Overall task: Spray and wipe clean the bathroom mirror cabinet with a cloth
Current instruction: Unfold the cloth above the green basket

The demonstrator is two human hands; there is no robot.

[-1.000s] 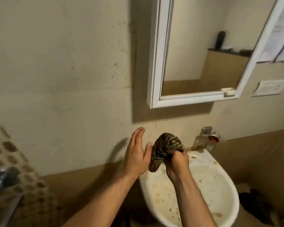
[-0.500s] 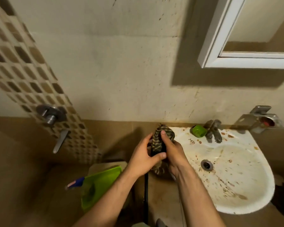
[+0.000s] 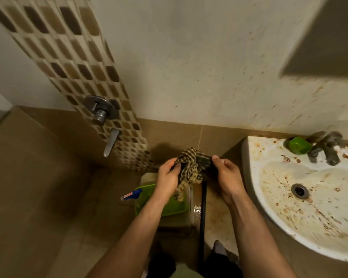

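Note:
A dark checked cloth point(image 3: 189, 167) is bunched between both hands, low in front of the wall to the left of the sink. My left hand point(image 3: 167, 179) grips its left side with curled fingers. My right hand point(image 3: 227, 175) pinches its right side, thumb on top. One end of the cloth hangs down. The mirror cabinet itself is out of view; only its shadow shows on the wall at the top right. A blue-capped bottle point(image 3: 131, 194) lies on the floor beside a green tray point(image 3: 165, 209).
A stained white sink point(image 3: 255, 177) is at the right, with a metal tap point(image 3: 325, 149) and a green soap piece point(image 3: 299, 145) on its rim. A wall valve point(image 3: 100, 109) with a lever sits on the mosaic tile strip at left. A black hose runs down the floor.
My view has tilted down and left, so the mirror cabinet has left the frame. My hands have moved apart on the cloth, spreading it, where before they bunched it close together.

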